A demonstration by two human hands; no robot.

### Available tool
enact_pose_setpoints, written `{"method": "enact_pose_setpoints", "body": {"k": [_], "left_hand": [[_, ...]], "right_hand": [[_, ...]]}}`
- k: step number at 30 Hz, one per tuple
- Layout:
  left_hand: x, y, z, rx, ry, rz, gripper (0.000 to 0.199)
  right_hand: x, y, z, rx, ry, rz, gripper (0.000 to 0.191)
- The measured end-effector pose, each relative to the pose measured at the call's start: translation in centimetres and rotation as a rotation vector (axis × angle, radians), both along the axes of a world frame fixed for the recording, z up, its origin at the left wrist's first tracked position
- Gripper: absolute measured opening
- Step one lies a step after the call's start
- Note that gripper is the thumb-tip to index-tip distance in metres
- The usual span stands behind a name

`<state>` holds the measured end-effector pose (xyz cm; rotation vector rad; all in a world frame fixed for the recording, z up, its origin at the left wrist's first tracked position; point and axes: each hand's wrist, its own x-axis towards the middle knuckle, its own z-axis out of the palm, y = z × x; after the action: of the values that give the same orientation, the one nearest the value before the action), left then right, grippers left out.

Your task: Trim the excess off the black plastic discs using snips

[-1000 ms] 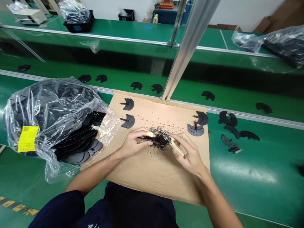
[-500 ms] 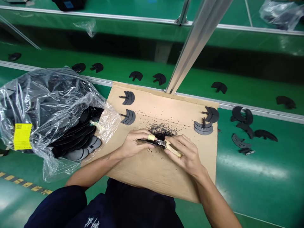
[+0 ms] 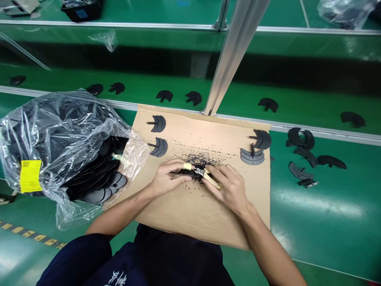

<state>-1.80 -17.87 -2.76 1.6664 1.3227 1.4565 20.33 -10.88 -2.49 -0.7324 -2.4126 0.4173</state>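
Four black plastic parts (image 3: 158, 124) lie on one cardboard sheet (image 3: 205, 212), two at each side. Left hand (image 3: 169, 179), fingers curled, grips a fifth part (image 3: 186, 173); right hand (image 3: 229, 188) closes round cream-handled cutters (image 3: 210, 180), metal head touching that part. Black crumbs (image 3: 200, 161) scatter just above both hands. Clear plastic bag (image 3: 59, 135) of stacked black discs (image 3: 98, 194) sits beside left forearm (image 3: 125, 210), on green surface (image 3: 315, 210).

Factory floor, assembly line: long green conveyor belts (image 3: 324, 202), metal posts (image 3: 235, 55), matching black parts (image 3: 268, 105) spaced along the belts, striped floor tape (image 3: 29, 234).
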Motion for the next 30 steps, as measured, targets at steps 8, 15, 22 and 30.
{"method": "enact_pose_setpoints", "body": {"k": [8,15,22,30], "left_hand": [[0.0,-0.1,-0.3,-0.117,-0.085,0.138,0.021],[1.6,-0.7,-1.0,-0.185,-0.329,-0.035,0.023],[0.1,-0.4,-1.1,0.090,0.340,-0.195,0.023],[-0.2,-0.5,-1.1,0.058,0.170,-0.149,0.029]], "right_hand": [[0.2,-0.3,0.3,-0.343,0.153,-0.115,0.034],[-0.6,-1.6,0.5,-0.553,0.339,-0.039,0.021],[-0.4,-1.6,0.6,-0.228,0.313,0.202,0.027],[0.7,-0.2,0.9,-0.284,0.321,0.077,0.034]]}}
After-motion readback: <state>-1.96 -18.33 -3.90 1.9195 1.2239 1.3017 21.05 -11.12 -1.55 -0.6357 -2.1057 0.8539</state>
